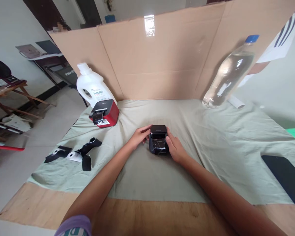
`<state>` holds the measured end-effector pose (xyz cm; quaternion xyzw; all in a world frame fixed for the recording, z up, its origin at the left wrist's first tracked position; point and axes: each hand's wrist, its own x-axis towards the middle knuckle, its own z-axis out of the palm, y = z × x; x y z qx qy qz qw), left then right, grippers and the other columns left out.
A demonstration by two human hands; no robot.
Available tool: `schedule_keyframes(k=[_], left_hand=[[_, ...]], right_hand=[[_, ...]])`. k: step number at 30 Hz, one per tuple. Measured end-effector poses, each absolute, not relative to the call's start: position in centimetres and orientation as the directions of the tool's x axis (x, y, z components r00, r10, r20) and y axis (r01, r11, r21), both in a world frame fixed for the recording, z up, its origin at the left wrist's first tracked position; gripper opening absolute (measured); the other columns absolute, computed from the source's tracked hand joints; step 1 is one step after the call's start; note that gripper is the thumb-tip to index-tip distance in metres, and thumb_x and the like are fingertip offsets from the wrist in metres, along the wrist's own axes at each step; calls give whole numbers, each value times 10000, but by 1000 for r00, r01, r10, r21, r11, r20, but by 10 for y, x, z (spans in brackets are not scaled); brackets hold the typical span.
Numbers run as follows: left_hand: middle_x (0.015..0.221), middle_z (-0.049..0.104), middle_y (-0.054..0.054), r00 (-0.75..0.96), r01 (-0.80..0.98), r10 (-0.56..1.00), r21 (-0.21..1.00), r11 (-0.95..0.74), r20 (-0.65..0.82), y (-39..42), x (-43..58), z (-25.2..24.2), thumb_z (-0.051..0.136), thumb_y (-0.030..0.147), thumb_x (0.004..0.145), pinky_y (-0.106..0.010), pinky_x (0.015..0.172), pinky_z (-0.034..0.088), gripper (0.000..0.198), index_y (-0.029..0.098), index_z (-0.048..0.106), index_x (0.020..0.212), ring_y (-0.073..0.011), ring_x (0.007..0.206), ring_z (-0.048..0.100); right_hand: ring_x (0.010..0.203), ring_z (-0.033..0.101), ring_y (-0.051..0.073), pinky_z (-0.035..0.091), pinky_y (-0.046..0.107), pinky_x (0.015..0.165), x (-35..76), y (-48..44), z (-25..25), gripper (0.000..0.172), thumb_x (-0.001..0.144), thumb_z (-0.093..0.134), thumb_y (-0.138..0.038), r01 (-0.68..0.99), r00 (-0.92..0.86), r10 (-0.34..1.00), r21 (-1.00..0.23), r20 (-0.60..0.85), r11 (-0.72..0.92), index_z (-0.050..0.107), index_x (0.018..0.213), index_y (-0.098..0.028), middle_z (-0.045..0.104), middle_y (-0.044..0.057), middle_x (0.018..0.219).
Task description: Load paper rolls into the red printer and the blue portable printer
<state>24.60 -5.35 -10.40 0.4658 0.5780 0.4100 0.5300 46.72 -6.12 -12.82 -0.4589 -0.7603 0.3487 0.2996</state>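
Note:
A small black printer sits on the cloth in front of me, with a glossy dark flap or strip across its near part. My left hand grips its left side, the fingers bent along the edge. From the other side my right hand holds the printer, with the thumb resting on top near the right edge. The fingers under and behind the printer are partly hidden.
A red-and-black printer and a white detergent bottle stand at the back left. Small paper rolls with black strips lie nearer. At right are a large clear bottle and a black phone. Cardboard walls the back.

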Motion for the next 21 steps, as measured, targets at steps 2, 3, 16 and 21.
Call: schedule_keyframes(k=[2,3,16,21], left_hand=[[780,679,-34,-56,198,982,962,186,-178,-40,245,-105,688,502,795,-184,403,305,575,154,688,1253,-74,501,491],[803,691,-40,-78,241,985,955,171,-157,-33,245,-105,676,516,799,-192,408,302,519,144,732,1157,-67,481,475],[795,719,-13,200,868,970,435,-240,136,-33,257,-56,637,373,811,-262,619,365,174,255,758,850,-170,708,603],[809,743,-33,339,939,920,138,-316,-196,-23,280,-32,700,334,709,-283,602,350,163,274,787,834,-224,747,646]], right_hand=[[1471,344,304,267,583,1169,467,-60,-128,661,1017,161,-538,473,-410,903,-816,131,333,199,1596,-222,334,93,1600],[1479,327,302,261,587,1170,467,-60,-128,661,1017,165,-536,469,-414,901,-819,128,332,196,1597,-220,320,94,1606],[1448,380,330,308,558,1154,467,-57,-134,701,1005,199,-548,467,-388,910,-821,144,329,267,1576,-148,346,123,1591],[1383,463,349,352,569,1118,466,-57,-134,671,993,248,-570,440,-354,921,-840,163,318,379,1534,-196,468,114,1525]])
